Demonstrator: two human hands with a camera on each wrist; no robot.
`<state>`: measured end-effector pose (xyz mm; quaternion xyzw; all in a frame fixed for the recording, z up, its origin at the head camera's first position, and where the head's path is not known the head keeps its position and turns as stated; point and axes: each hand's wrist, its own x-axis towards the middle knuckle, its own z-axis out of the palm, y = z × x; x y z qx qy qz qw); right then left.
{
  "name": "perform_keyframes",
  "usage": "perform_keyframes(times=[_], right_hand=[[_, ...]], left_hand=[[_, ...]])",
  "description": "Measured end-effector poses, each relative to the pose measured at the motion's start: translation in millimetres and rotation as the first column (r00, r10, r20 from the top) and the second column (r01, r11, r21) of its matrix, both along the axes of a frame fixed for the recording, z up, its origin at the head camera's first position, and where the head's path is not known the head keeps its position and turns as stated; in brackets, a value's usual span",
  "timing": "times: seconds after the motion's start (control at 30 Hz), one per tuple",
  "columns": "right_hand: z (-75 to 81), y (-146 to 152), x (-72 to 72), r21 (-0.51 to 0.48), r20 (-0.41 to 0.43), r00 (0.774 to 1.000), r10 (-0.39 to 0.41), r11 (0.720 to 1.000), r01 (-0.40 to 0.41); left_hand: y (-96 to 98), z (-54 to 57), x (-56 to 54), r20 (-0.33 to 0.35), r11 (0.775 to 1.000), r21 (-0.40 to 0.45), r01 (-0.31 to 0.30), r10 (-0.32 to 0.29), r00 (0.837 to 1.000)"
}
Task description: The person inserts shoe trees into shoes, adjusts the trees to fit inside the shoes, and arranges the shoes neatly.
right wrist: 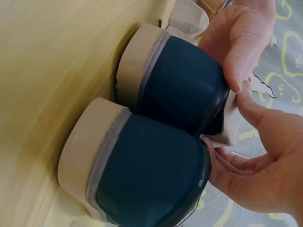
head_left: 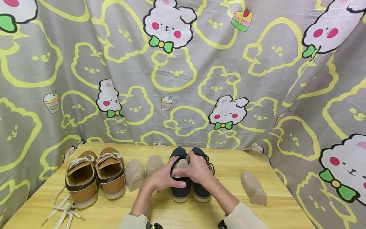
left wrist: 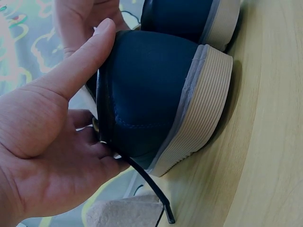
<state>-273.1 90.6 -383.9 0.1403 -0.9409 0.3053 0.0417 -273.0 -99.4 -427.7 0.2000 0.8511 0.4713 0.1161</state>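
A pair of navy shoes stands side by side on the wooden table, toes pointing away: a left navy shoe point(head_left: 180, 192) and a right navy shoe point(head_left: 202, 192). A beige shoe insert point(head_left: 182, 164) sits partly inside the left shoe's opening. My left hand point(head_left: 163, 178) grips that shoe, its thumb over the heel collar and its fingers around the outer side in the left wrist view. From the right, my right hand point(head_left: 198, 168) pinches the insert point(right wrist: 231, 124), thumb on top and fingers down by the collar. The insert's front end is hidden inside the shoe.
Two brown shoes, one point(head_left: 83, 190) farther left than the other point(head_left: 112, 178), stand on the left with cream laces point(head_left: 67, 210) trailing. Loose beige inserts lie between the pairs, point(head_left: 135, 178) and a third insert point(head_left: 254, 188) lies at right. A patterned curtain point(head_left: 183, 79) hangs behind.
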Motion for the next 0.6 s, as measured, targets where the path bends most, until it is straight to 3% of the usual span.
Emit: perform_keyframes(times=[0.33, 0.6], right_hand=[[5.7, 2, -7.5, 0.025, -0.048, 0.996, 0.078, 0.997, -0.077], [11.2, 3, -12.3, 0.046, 0.059, 0.992, 0.112, 0.992, -0.115]], left_hand=[[-1.5, -1.5, -0.6, 0.005, 1.000, 0.012, 0.009, -0.009, 1.000], [-1.4, -2.8, -1.7, -0.006, 1.000, 0.010, 0.014, -0.014, 1.000]])
